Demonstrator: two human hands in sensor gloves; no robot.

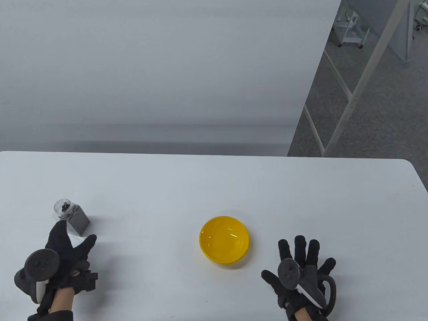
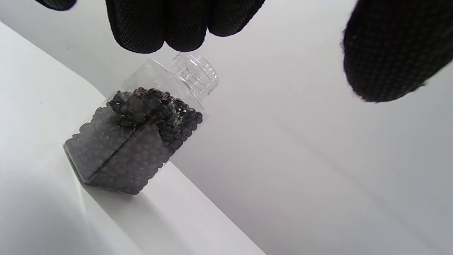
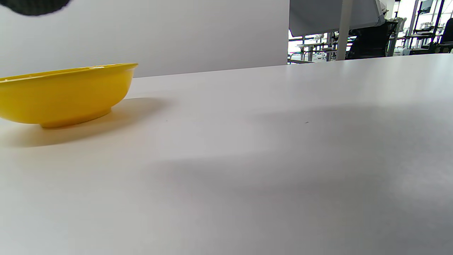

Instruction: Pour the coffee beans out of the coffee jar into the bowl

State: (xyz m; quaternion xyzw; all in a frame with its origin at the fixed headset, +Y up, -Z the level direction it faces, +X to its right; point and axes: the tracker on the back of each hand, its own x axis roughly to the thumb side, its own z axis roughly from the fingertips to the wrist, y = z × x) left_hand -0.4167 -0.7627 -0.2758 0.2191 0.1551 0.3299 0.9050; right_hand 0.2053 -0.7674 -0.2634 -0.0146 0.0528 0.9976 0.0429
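A clear, square-sided coffee jar (image 1: pixel 71 216) with dark beans and no lid stands upright at the table's left. In the left wrist view the jar (image 2: pixel 138 138) is over half full. My left hand (image 1: pixel 72 249) is just in front of the jar, fingers and thumb spread, not touching it. The yellow bowl (image 1: pixel 224 239) sits empty at the table's middle front; the right wrist view shows its side (image 3: pixel 67 94). My right hand (image 1: pixel 297 267) rests flat on the table right of the bowl, fingers spread.
The white table (image 1: pixel 214 187) has its far edge against a grey wall and a rounded corner at the right (image 1: pixel 413 169). Metal frames stand on the floor beyond the right side.
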